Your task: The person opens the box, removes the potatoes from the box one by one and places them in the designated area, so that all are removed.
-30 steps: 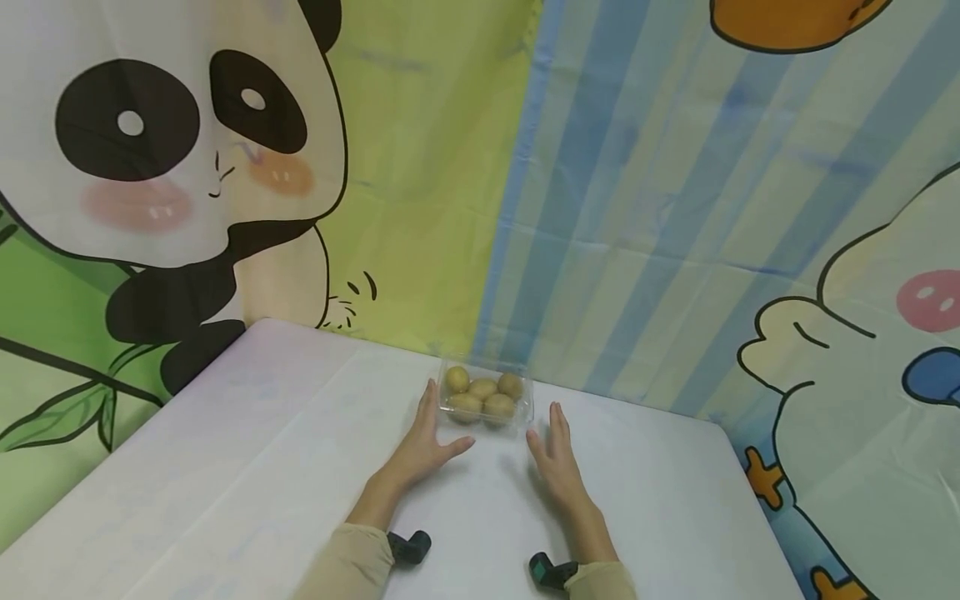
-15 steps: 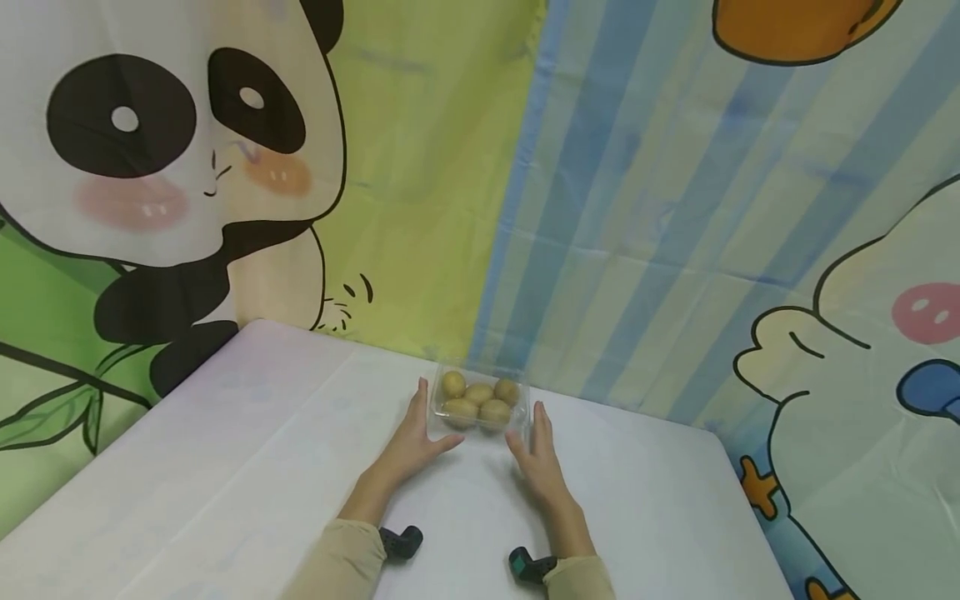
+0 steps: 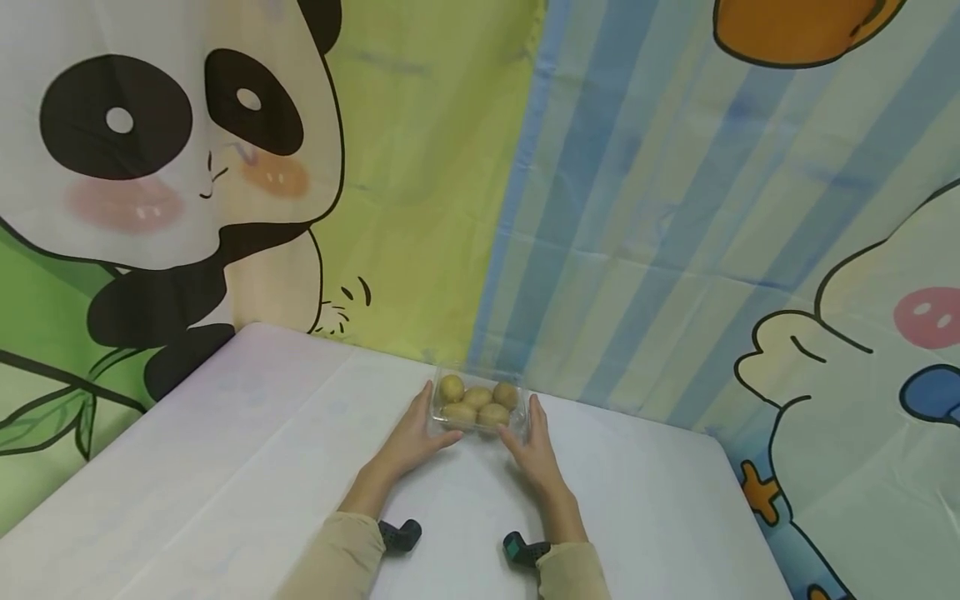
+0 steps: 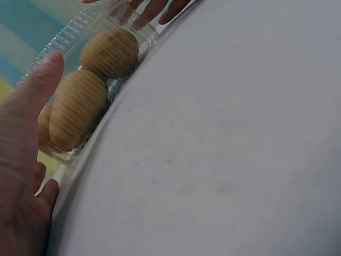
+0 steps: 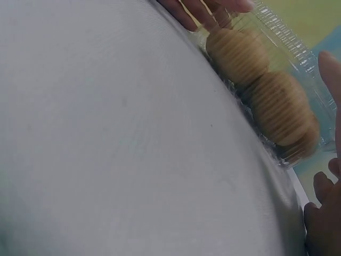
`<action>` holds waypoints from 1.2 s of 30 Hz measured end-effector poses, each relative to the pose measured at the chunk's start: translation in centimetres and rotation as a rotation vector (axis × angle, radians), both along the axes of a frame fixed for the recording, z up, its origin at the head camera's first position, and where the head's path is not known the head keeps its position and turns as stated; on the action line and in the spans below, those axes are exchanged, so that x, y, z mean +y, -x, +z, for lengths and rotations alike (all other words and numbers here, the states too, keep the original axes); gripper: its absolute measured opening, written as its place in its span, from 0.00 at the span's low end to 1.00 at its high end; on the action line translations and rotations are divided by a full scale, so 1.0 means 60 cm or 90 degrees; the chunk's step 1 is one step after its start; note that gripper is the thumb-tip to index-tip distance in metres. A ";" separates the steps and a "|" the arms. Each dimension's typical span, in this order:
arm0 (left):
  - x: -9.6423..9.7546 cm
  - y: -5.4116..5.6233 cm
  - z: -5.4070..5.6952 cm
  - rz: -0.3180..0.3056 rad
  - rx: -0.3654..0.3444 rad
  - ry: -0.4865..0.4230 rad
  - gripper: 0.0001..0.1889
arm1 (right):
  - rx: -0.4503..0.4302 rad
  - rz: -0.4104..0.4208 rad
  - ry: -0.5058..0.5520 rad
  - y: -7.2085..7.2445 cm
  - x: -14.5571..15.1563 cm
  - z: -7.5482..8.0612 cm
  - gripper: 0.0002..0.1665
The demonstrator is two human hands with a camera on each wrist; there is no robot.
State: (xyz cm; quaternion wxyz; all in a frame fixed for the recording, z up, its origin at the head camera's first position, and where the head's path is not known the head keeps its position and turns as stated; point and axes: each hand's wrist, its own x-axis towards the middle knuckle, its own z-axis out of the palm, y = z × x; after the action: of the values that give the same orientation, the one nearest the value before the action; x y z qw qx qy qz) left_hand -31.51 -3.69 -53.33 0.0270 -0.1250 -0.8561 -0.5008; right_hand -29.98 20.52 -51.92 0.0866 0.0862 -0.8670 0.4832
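A clear plastic box [image 3: 480, 377] with ribbed walls stands near the table's far edge. Inside it lie several oval yellow-brown pieces [image 3: 477, 397], either kiwis or potatoes. My left hand [image 3: 411, 437] is at the box's left side, with straight fingers and the thumb spread toward the front. On the other side, my right hand [image 3: 536, 450] mirrors it, its thumb near the front right corner. Both wrist views show the thumbs along the near wall; whether each palm presses the plastic cannot be told. Some fingertips are hidden behind the box.
A white-covered table [image 3: 247, 467] spreads around both arms. Just behind the box hangs a curtain [image 3: 600, 208] with stripes and cartoon animals. Each wrist wears a small black device [image 3: 401, 536].
My right hand has moved left and closer to the box, narrowing the gap between the hands. The left hand stays beside the box. The box rests in about the same place.
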 end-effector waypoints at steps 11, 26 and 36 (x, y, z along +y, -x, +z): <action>-0.003 0.017 -0.005 0.008 0.017 0.010 0.62 | -0.045 0.006 0.021 0.013 -0.002 -0.008 0.60; 0.002 0.029 -0.005 -0.011 -0.006 -0.011 0.66 | -0.090 0.003 0.047 0.005 -0.005 0.007 0.62; 0.005 0.029 -0.009 -0.009 -0.002 -0.019 0.64 | -0.137 0.026 0.189 -0.017 -0.021 0.036 0.59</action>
State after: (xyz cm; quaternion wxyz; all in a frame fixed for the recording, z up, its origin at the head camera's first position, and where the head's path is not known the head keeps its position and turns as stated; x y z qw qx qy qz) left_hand -33.23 -3.39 -53.87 0.0240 -0.1296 -0.8475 -0.5141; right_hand -28.95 19.26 -49.77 -0.0047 0.0379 -0.7883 0.6141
